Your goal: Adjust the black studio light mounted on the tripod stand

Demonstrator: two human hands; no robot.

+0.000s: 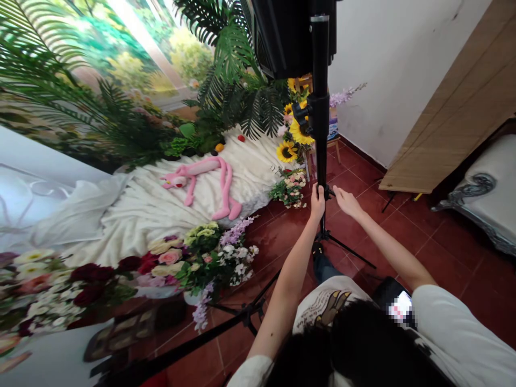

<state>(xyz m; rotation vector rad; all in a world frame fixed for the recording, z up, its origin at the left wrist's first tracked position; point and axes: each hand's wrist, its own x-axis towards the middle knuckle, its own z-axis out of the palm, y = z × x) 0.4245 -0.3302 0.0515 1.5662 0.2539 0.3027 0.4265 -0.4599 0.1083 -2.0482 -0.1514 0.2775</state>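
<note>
A black light stand rises upright in front of me, with a large black lamp housing at its top. My left hand is wrapped around the pole just above the tripod legs. My right hand is closed, its fingertips at a small knob on the pole's right side. What exactly those fingers pinch is partly hidden. Higher up the pole sits another clamp knob. The stand's legs spread on the floor near my foot.
Left, a pink plush toy lies on a cream blanket, edged by flowers and palm leaves. A second stand crosses the lower left. Sunflowers stand behind the pole. A wooden panel and white furniture are right.
</note>
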